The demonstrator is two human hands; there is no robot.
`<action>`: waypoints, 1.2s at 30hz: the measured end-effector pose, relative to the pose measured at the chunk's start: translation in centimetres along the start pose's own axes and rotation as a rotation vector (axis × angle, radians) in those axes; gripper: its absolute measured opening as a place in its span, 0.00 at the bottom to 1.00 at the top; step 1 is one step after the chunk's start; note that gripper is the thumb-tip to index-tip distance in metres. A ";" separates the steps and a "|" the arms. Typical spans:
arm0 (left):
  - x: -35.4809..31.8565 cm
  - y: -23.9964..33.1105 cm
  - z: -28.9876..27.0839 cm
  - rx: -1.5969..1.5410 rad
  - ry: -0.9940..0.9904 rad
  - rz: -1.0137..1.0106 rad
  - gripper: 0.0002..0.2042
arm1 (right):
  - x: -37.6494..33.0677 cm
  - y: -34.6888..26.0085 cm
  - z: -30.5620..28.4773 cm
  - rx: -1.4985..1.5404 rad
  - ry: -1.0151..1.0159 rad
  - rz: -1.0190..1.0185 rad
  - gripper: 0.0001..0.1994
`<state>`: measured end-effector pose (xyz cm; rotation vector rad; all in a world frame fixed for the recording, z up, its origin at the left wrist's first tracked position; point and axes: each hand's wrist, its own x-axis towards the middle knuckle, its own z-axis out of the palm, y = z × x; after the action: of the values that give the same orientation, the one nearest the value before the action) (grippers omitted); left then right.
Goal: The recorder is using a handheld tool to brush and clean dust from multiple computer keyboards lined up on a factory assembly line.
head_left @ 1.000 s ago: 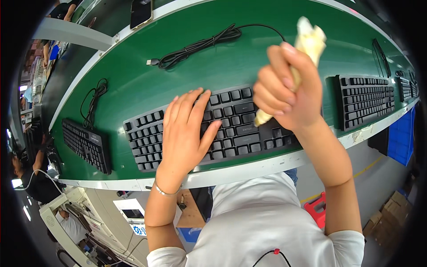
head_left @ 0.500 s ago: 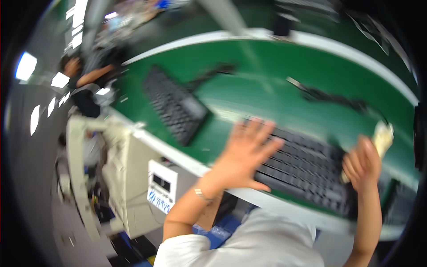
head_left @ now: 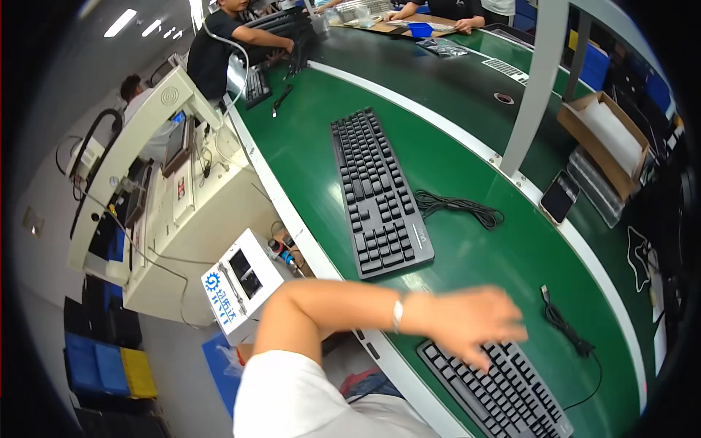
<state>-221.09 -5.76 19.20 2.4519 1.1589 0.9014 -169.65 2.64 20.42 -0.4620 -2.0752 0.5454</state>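
My left hand (head_left: pixel 475 321), with a light band on its wrist, reaches across to the upper edge of a black keyboard (head_left: pixel 504 394) at the lower right. Its fingers are blurred but look spread, the thumb pointing down over the keys, and I see nothing held. Whether it touches the keys I cannot tell. This keyboard's bundled black cable (head_left: pixel 562 325) lies beside it on the green work surface (head_left: pixel 292 146), plug end outward. My right hand is out of the picture. A second black keyboard (head_left: pixel 376 193) lies farther up, with its coiled cable (head_left: pixel 464 208) to its right.
A white metal post (head_left: pixel 537 95) rises from the bench's far rail, near a phone (head_left: pixel 560 196) and an open cardboard box (head_left: pixel 610 139). At left stand a white box (head_left: pixel 241 281) and a beige machine (head_left: pixel 164 248). A co-worker (head_left: pixel 219 51) handles black cables beyond.
The view has swung left and farther up the bench. My right hand, seen earlier holding a pale yellowish thing beside the keyboard, has left the picture. My left hand still hovers around the near keyboard.
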 end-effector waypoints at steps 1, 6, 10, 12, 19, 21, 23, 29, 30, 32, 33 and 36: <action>-0.3 -2.1 -2.7 0.150 -0.009 -0.075 0.31 | -0.7 0.3 -0.1 -0.027 -0.031 -0.011 0.17; -8.7 -11.7 -12.2 0.435 0.094 -0.277 0.17 | -2.7 2.7 8.5 -0.088 -0.093 -0.134 0.18; -9.2 -12.0 -11.4 0.463 0.098 -0.373 0.13 | -3.0 3.1 10.9 -0.211 -0.240 -0.192 0.19; -9.9 -12.6 -12.6 0.444 0.089 -0.367 0.13 | -2.4 2.6 9.7 -0.290 -0.359 -0.218 0.20; -15.3 -18.9 -18.9 0.422 0.177 -0.456 0.13 | -0.2 -1.1 13.7 -0.544 -0.662 -0.293 0.23; -16.4 -20.2 -19.4 0.441 0.224 -0.466 0.15 | 0.2 -1.2 15.5 -0.622 -0.710 -0.312 0.25; -17.7 -21.4 -20.7 0.470 0.251 -0.454 0.16 | 0.5 -0.8 17.6 -0.697 -0.744 -0.325 0.26; -23.0 -22.5 -25.9 0.561 0.232 -0.782 0.14 | 7.7 -8.4 21.3 -0.306 -0.632 1.217 0.27; -22.3 -21.9 -26.0 0.627 0.250 -0.930 0.14 | 7.9 -8.5 21.2 -0.261 -0.543 1.186 0.27; -17.6 -19.0 -21.9 1.133 0.232 -0.735 0.14 | 7.8 -6.9 21.0 -0.237 -0.536 1.110 0.25; -14.6 -16.7 -19.7 0.894 0.180 -0.693 0.13 | 7.4 -5.5 20.7 -0.225 -0.530 1.027 0.24; -10.1 -12.1 -11.0 0.467 0.300 -0.403 0.16 | 5.8 -4.0 19.6 -0.195 -0.501 0.825 0.21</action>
<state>-240.28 -5.91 17.46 2.3087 2.0831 0.9761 -189.71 -1.67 17.05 -1.4473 -2.3657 1.0137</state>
